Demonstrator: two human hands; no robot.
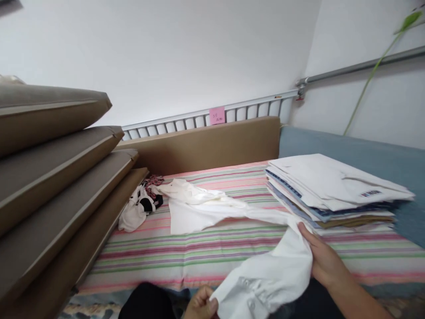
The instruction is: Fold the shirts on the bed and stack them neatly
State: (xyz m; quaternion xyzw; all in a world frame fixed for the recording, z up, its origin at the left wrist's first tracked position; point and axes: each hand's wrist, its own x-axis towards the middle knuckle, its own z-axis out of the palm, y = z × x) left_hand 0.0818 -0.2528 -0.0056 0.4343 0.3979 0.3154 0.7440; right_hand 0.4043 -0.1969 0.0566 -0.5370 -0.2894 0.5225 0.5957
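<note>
A white cloth garment [199, 208] stretches across the striped cover, from the left-centre to the front edge, where one end hangs between my hands. My left hand [202, 303], low in the view, pinches the near end of the white fabric beside its gathered, buttoned-looking part. My right hand [323, 257] grips the same fabric farther up, thumb on top, close to the folded stack. The garment's far part lies flat but wrinkled. To the right sits a stack of folded clothes [332, 181], a white piece with a small dark logo on top.
Large brown cushions [59, 168] are piled at the left, with a small heap of black, white and red cloth [146, 201] beside them. A brown board-like cushion [206, 146] stands before the radiator [239, 113], which bears a pink note [217, 115]. Blue padding [352, 144] lies right.
</note>
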